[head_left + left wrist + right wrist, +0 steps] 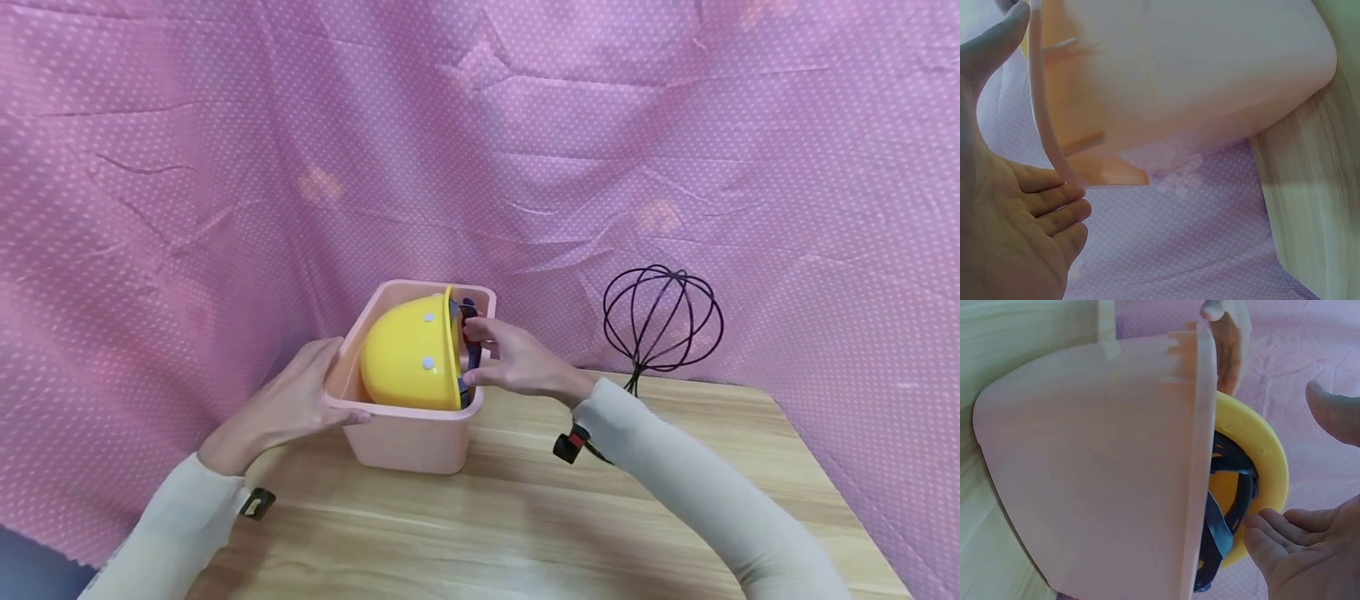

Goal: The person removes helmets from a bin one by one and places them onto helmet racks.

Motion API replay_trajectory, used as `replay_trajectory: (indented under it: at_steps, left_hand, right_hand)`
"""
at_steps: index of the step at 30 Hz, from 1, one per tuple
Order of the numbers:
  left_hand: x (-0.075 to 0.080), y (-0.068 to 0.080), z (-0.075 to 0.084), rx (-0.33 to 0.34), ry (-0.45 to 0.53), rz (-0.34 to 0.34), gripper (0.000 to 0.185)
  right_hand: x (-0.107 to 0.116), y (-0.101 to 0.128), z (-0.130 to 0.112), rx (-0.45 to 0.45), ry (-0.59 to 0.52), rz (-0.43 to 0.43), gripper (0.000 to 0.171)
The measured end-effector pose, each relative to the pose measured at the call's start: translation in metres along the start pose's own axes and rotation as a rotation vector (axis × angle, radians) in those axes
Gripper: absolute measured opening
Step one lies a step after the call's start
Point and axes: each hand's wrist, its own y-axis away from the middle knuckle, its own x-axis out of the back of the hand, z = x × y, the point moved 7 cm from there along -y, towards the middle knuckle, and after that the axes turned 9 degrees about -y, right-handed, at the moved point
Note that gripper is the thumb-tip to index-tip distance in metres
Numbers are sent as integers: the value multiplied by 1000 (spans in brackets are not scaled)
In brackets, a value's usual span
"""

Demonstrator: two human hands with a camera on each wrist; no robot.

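Note:
A yellow hard hat (405, 354) lies on its side in a pale pink plastic bin (408, 442), its open underside facing right. Dark straps (1235, 464) of its inner harness show in the right wrist view. At the bin's left front corner, my left hand (296, 400) touches the rim, with its thumb along the front and the fingers outside the left wall. My right hand (521, 362) is over the bin's right rim, thumb and fingers spread, fingertips at the hat's open side. In the right wrist view those fingertips (1259, 526) appear close to the brim; contact is unclear.
A black wire globe-shaped stand (663, 321) rises at the back right, its lower part hidden behind my right sleeve (675, 467). The bin stands on a wooden table (450, 533). Pink dotted cloth (525, 167) hangs behind and along the sides.

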Motion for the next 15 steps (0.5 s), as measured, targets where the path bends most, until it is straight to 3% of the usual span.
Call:
replay_trajectory:
  at_steps: [15]
  left_hand:
    - [-2,3,-8,-43,154,129,95]
  right_hand:
    - [-32,-18,2,-41,-13,-101,83]
